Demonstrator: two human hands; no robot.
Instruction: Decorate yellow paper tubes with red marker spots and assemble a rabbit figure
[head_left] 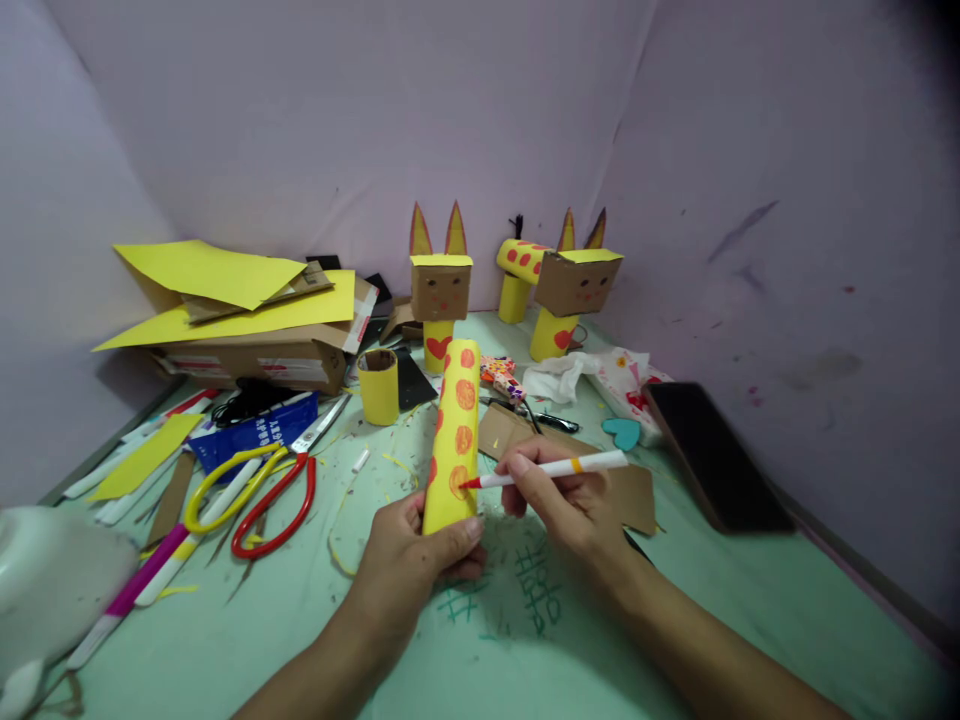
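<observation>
My left hand (pixel 424 555) is closed around the lower end of a yellow paper-covered tube (pixel 455 440), which tilts up and away from me. Red oval spots run along the tube. In my right hand (pixel 566 500) is a red felt-tip pen (pixel 551 469), gripped between thumb and fingers. Its red tip meets the lowest front spot. Behind the tube stands a cardboard animal head (pixel 441 290) with pointed ears on a yellow tube bearing a red heart. To its right is a similar animal figure (pixel 577 285) with a spotted yellow body.
Red-and-yellow-handled scissors (pixel 296 475), a blue packet (pixel 262 430) and several pens lie at left. A short yellow roll (pixel 378 388) stands mid-table. Yellow sheets (pixel 217 275) top a cardboard box at back left. A phone (pixel 716 455) rests at right, near a teal heart (pixel 621 433).
</observation>
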